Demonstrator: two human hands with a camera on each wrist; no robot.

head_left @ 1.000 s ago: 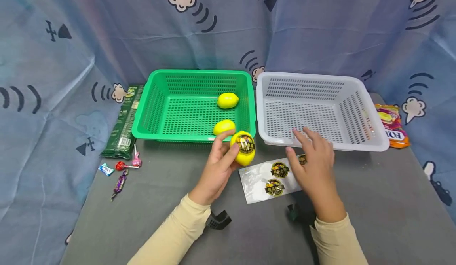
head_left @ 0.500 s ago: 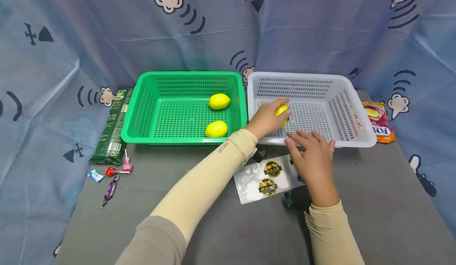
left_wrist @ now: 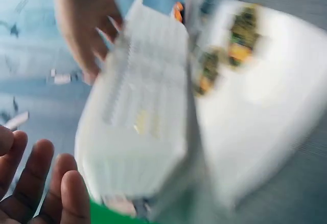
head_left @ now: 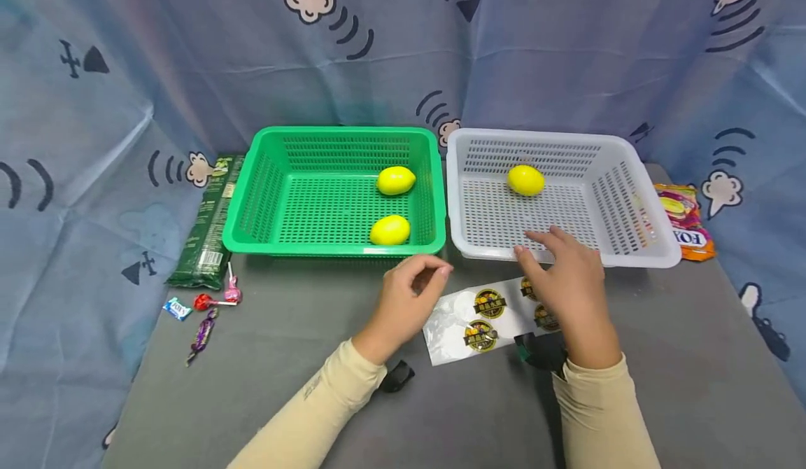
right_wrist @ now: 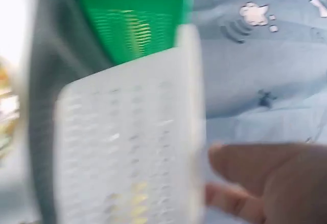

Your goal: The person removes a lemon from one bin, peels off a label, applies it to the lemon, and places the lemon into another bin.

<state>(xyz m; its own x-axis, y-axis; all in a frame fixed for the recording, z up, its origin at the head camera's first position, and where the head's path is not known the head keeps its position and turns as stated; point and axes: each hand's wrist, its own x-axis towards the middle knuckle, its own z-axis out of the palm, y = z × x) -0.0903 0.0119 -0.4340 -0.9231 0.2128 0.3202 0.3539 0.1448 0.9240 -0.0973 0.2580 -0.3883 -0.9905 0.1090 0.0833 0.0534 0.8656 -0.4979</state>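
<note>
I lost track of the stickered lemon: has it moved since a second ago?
Yes. The lemon has gone from the left hand, in front of the green basket, rightward and back into the white basket.

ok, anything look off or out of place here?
Nothing stands out. Two lemons lie in the green basket, one lemon in the white basket. The sticker sheet lies flat, sweets loose at the table's left edge.

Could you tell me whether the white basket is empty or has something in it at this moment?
Not empty. The white basket holds one yellow lemon lying near its back wall; nothing else shows in it.
</note>
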